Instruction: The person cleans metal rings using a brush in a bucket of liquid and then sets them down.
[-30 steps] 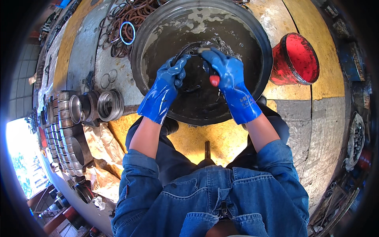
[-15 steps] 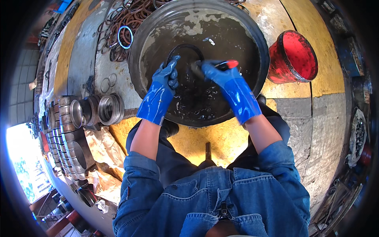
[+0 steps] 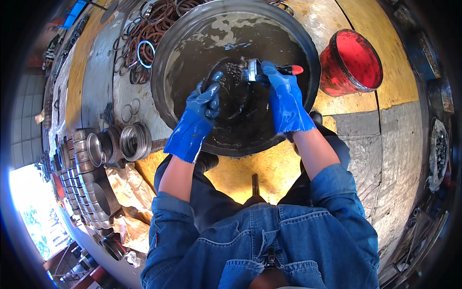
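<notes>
One dark ring (image 3: 213, 71) held in blue-gloved left grip (image 3: 204, 102), red-tipped brush (image 3: 252, 70) clasped in right grip (image 3: 280, 79), over basin (image 3: 159, 79).

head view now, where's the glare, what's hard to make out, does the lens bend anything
Head view: the far-left opening is blown out white, and the blue gloves show shiny highlights; head view: the dark ring in the left hand blends into the murky water; head view: fisheye curves the floor panels, corners black.
</notes>
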`<state>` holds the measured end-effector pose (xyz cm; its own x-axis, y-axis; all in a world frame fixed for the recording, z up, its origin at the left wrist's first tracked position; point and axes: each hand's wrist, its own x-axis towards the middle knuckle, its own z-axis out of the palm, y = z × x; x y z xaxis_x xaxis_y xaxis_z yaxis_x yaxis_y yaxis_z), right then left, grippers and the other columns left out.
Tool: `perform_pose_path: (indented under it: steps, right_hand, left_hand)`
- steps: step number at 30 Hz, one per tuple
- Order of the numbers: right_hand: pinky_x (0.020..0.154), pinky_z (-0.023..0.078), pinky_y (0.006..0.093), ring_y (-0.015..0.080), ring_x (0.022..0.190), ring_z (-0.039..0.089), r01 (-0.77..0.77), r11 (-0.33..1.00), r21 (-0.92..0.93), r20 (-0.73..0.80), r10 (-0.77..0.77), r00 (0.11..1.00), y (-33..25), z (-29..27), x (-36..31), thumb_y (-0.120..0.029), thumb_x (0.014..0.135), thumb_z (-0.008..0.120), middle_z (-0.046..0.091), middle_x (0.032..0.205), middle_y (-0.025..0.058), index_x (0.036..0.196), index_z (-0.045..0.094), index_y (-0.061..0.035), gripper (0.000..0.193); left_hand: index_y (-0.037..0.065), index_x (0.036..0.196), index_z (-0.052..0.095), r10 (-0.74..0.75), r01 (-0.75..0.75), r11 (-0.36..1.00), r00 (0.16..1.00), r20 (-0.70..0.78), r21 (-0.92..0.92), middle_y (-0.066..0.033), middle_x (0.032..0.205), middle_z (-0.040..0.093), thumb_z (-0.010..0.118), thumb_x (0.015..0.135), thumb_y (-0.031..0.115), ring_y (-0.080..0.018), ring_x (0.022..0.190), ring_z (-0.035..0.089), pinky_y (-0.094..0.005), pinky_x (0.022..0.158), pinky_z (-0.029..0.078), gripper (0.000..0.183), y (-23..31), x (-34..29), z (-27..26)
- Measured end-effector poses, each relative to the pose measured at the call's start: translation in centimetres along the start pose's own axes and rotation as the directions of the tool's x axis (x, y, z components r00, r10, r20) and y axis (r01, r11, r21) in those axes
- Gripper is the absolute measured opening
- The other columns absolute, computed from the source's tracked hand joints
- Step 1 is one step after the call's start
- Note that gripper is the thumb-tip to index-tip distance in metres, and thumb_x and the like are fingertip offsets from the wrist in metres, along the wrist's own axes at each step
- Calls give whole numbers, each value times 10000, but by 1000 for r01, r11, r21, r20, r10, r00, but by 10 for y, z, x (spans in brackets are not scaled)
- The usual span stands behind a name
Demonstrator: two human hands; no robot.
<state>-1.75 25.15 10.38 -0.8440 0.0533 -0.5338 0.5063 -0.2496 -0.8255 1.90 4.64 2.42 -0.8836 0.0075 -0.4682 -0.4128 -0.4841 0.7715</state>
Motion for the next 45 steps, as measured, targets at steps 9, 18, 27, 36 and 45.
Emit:
perform_pose_path:
  steps: [9,18,27,36,45]
  right_hand:
    - [652,485,331,134,675,621,109,907,-406,136,-58,989,50,-42,56,-320,909,691,684,738,79,912,729,20,342]
    - [700,532,320,133,710,654,319,848,-423,234,-238,943,40,-44,68,-280,856,743,720,768,81,958,739,-7,292]
    - [777,554,334,174,794,702,205,808,-552,497,121,859,85,-26,78,-279,831,708,744,842,109,978,753,-39,285]
    - [799,566,328,198,874,730,270,699,-663,346,-34,937,112,-31,108,-304,891,712,766,947,124,1024,769,-51,292]
    - [935,556,301,153,1022,684,579,812,-74,591,-432,682,76,1,57,-138,959,715,742,1141,76,1245,703,-22,309]
  left_hand:
    - [80,1361,604,171,-166,958,985,-1,233,-6,738,619,653,1001,183,-54,535,476,-222,503,372,378,9,8,-9]
    - [223,1218,722,29,-638,-119,764,645,761,-52,1081,752,729,783,64,-264,1061,703,-381,923,562,463,-24,49,-14]
    - [43,1244,667,417,-205,688,897,-148,696,-71,994,703,734,927,277,-163,916,683,-289,790,545,400,-24,40,-25]
    - [32,1204,645,70,43,861,977,-203,507,-35,926,708,664,956,131,-71,692,578,-225,597,467,268,-28,39,-19]
    - [85,1242,655,53,-18,978,985,-162,210,6,781,641,650,970,157,-46,559,459,-218,497,342,281,-17,28,-22]
